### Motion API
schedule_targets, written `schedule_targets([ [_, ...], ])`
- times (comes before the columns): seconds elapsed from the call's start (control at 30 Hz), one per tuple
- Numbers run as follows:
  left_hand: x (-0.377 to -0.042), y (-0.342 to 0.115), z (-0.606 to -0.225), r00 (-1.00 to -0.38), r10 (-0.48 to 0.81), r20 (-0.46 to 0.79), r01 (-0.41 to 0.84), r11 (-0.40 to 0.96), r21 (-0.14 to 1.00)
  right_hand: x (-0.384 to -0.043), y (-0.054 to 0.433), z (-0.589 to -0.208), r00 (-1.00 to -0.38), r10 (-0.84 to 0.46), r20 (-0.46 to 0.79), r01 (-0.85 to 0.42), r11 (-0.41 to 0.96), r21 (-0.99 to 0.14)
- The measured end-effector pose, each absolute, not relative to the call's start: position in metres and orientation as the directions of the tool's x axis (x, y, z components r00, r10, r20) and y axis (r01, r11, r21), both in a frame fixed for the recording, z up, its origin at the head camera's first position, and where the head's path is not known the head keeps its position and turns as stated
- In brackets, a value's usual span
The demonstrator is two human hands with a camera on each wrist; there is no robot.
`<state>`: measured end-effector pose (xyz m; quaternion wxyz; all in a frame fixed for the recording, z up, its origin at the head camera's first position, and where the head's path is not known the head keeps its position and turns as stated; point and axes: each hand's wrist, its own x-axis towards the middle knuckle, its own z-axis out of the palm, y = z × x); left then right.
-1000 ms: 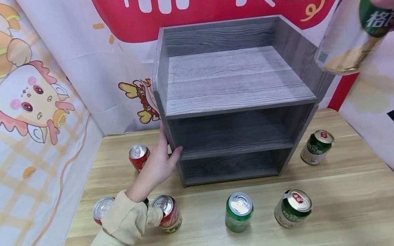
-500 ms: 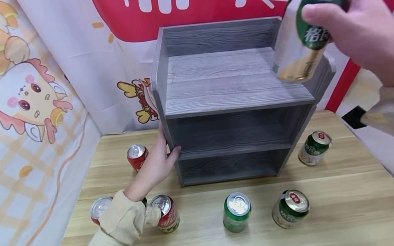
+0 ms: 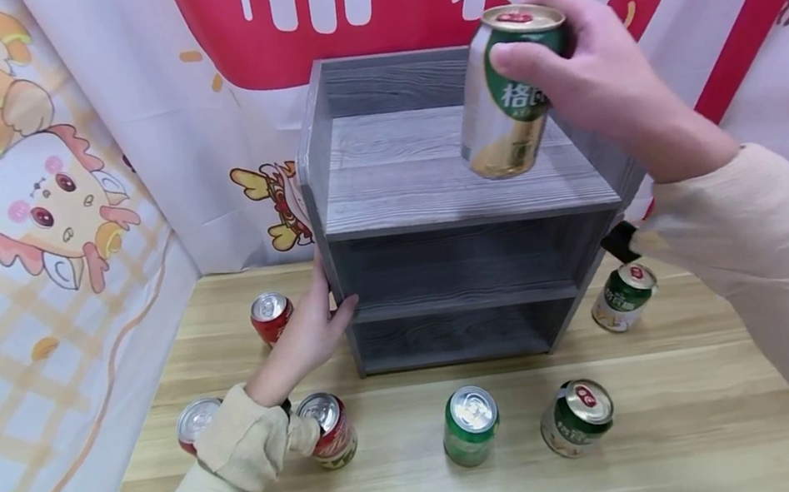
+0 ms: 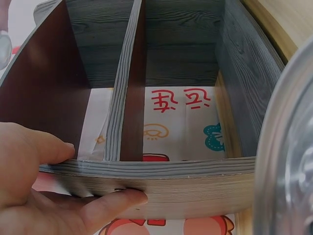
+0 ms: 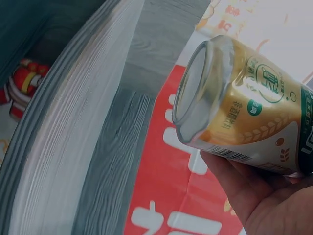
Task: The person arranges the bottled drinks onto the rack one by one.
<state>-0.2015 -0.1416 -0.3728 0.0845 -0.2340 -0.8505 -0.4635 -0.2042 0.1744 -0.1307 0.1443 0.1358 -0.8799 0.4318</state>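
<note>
My right hand (image 3: 606, 78) holds a green, white and gold drink can (image 3: 505, 117) from its upper part, thumb across the front. The can is upright and slightly tilted, overlapping the top board of a grey wood-grain shelf unit (image 3: 426, 199). In the right wrist view, the can's bare metal base (image 5: 190, 88) points toward the shelf, with the fingers wrapped under its side. My left hand (image 3: 304, 330) grips the unit's left side panel (image 4: 195, 191), thumb on the inner side and a finger on the outer face; in the head view, its other fingers are hidden behind the panel.
Red cans (image 3: 272, 318) stand left of the unit, one partly behind the left sleeve (image 3: 241, 444). In front are a green can (image 3: 470, 427) and a green-and-white can (image 3: 578, 418); a similar can (image 3: 624, 298) stands to the right. Printed cloth (image 3: 209, 112) hangs behind.
My right hand has carried the can leftward from the right edge of view to over the shelf's top board. The left hand keeps its grip on the side panel.
</note>
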Motion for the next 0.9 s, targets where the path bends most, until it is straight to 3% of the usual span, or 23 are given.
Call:
schedule_targets([
  [0.5, -0.198, -0.142, -0.370, -0.874, 0.323, 0.362, 0.479, 0.461, 0.747, -0.218, 0.121, -0.146, -0.917, -0.205, 0.343, -0.399, 0.506, -0.765],
  [0.9, -0.198, -0.141, -0.369, -0.876, 0.324, 0.358, 0.477, 0.467, 0.744, -0.227, 0.093, -0.155, -0.934, -0.234, 0.270, -0.356, 0.548, -0.757],
])
